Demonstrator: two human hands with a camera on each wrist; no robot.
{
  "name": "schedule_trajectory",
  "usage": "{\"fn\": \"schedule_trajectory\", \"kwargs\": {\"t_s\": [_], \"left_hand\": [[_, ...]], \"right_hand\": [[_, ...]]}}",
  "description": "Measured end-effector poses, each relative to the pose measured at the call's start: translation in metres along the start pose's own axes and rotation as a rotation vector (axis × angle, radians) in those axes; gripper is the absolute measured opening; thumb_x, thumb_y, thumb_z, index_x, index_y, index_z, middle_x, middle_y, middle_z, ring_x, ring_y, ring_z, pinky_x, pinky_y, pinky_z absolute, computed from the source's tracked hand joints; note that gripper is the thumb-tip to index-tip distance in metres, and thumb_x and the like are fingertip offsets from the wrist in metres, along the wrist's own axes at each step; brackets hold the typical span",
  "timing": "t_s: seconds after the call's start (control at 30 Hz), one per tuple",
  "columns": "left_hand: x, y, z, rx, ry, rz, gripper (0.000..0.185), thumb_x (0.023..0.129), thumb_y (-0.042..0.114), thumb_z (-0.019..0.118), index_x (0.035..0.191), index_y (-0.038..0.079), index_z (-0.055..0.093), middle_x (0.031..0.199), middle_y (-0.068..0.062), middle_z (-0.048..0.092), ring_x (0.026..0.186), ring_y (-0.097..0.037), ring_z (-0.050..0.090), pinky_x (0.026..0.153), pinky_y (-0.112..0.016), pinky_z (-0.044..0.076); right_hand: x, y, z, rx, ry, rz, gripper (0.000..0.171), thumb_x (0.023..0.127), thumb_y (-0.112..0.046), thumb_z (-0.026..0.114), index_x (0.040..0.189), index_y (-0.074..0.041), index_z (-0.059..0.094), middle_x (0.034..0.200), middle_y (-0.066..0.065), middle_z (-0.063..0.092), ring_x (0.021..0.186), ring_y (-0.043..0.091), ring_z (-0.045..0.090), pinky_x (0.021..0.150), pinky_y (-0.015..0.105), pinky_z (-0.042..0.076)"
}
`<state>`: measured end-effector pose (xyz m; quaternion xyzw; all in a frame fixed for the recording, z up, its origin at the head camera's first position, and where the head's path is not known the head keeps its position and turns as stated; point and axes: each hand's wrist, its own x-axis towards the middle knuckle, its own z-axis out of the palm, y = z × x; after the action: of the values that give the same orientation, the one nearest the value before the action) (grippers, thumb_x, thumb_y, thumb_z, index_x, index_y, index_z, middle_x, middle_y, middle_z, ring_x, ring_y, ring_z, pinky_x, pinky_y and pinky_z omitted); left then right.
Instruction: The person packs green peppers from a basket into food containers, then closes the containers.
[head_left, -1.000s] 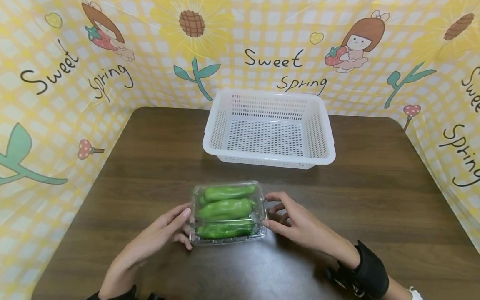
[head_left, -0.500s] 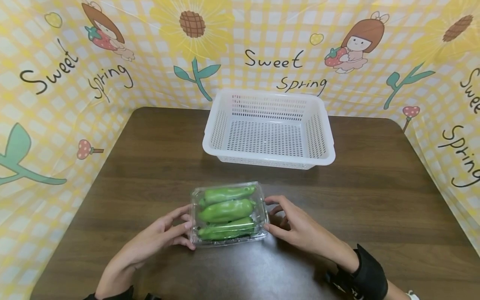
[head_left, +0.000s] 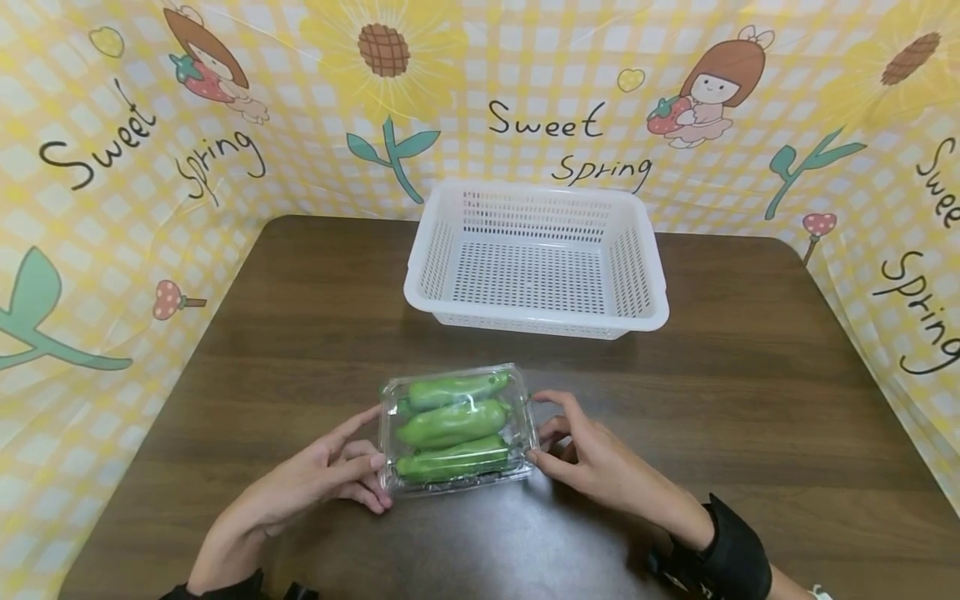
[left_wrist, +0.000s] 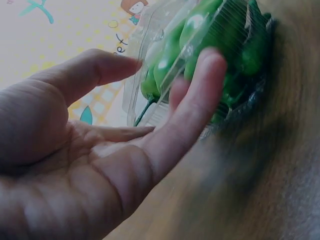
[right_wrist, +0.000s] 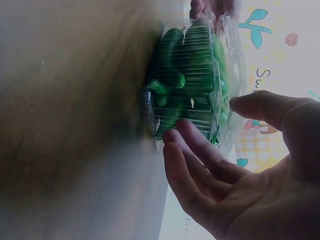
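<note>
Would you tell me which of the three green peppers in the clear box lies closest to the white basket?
The top pepper, lying along the clear box's far edge; the other two sit nearer the person.

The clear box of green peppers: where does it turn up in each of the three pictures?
Head: clear box of green peppers, low centre on the table, between both hands.
Left wrist: top right, past the fingertips.
Right wrist: upper middle, above the fingers.
Shared landmark: the peppers' green through the ribbed clear lid.

Backdrop (head_left: 525, 50) behind the basket (head_left: 652, 275): "Sweet Spring"
Backdrop, left of the basket: "Sweet Spring"
Backdrop, right of the basket: "Spring", with a cut-off word above it
</note>
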<state>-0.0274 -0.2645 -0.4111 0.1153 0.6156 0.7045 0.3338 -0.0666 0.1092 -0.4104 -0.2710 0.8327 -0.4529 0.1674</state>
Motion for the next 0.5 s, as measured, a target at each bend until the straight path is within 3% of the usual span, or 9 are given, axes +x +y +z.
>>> {"fn": "schedule_trajectory", "kwargs": {"t_s": [0.27,0.5], "left_hand": [[0.0005,-0.0028,-0.002,-0.061,-0.069,-0.013,0.082,0.104,0.002,0.045,0.156,0.009,-0.018,0.106,-0.018,0.067,0.095,-0.032,0.072,0.083,-0.044,0.059],[0.0028,-0.0052,0.0059,-0.036,-0.039,-0.037,0.093,0.101,0.0,0.052,0.155,0.017,-0.022,0.105,-0.03,0.066,0.091,-0.03,0.072,0.078,-0.038,0.06]], "right_hand": [[-0.0019,0.0012,0.0023,0.102,-0.046,0.044,0.048,0.098,-0.017,0.062,0.137,-0.002,0.038,0.089,0.004,0.074,0.075,0.005,0.061,0.069,0.022,0.047],[-0.0013,0.0018,0.0001,0.163,-0.084,0.094,0.023,0.098,-0.019,0.061,0.107,0.002,0.06,0.081,0.007,0.072,0.064,0.014,0.061,0.055,0.023,0.05]]}}
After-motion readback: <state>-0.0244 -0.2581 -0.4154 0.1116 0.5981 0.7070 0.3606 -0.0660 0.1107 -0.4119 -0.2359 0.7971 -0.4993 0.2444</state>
